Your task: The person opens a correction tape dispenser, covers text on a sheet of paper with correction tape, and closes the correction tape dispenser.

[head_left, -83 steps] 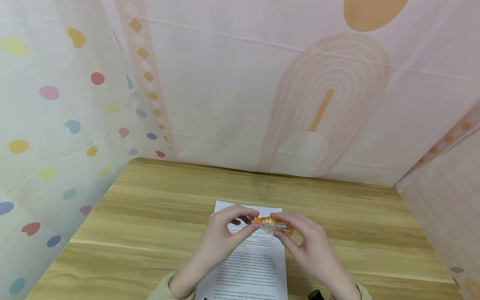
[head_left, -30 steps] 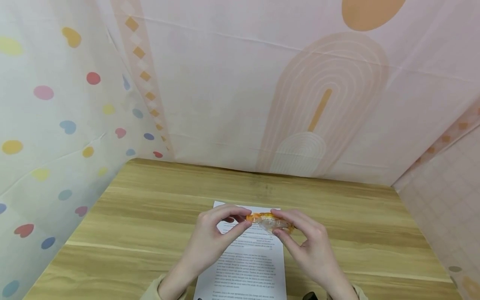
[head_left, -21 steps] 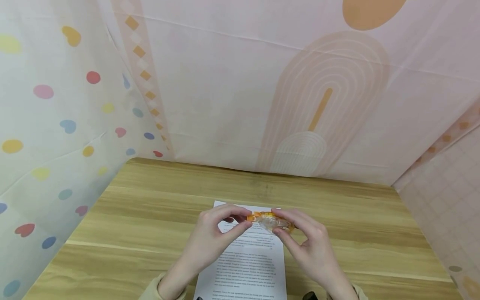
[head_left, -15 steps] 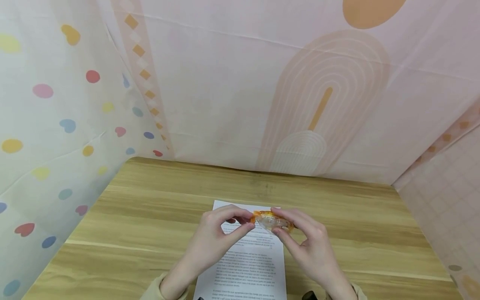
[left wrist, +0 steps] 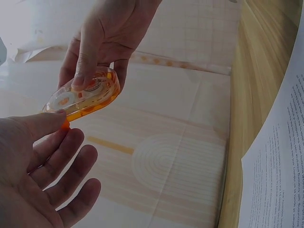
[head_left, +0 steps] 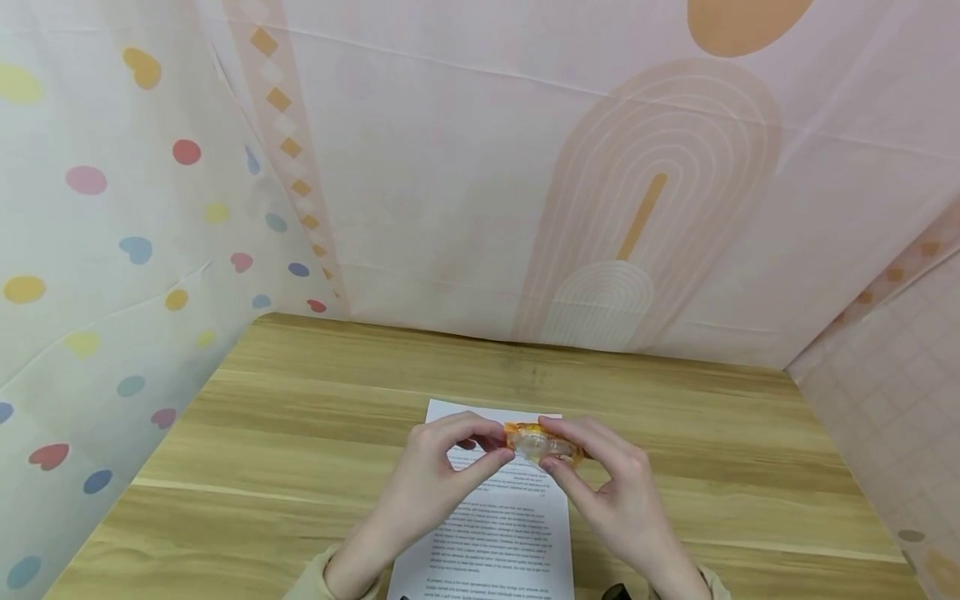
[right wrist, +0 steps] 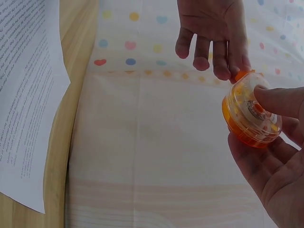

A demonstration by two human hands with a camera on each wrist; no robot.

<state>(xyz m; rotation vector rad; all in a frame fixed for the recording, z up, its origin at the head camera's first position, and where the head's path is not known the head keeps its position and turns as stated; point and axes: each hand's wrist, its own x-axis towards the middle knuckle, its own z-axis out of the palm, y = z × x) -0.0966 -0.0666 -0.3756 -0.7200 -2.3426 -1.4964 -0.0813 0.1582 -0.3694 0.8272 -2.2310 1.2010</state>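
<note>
A correction tape (head_left: 534, 443) with a clear and orange case is held up between both hands over a printed sheet (head_left: 495, 525). My right hand (head_left: 615, 475) grips its body, thumb on the clear side and fingers behind. In the right wrist view the round reel shows through the clear case (right wrist: 247, 107). My left hand (head_left: 438, 462) pinches the small orange end (right wrist: 242, 74) between thumb and index finger. Its other fingers (left wrist: 83, 159) are spread loosely below in the left wrist view. The thumb and fingertip partly hide the orange end.
The sheet lies on a wood-grain table (head_left: 300, 425), its long side running toward the front edge. Patterned cloth (head_left: 420, 192) hangs behind the table, with dotted cloth (head_left: 112, 333) on the left. A small black object (head_left: 617, 592) shows at the bottom edge.
My left hand shifted left with the orange end, then came back right toward the body over the last half second. The right hand keeps its grip, almost still.
</note>
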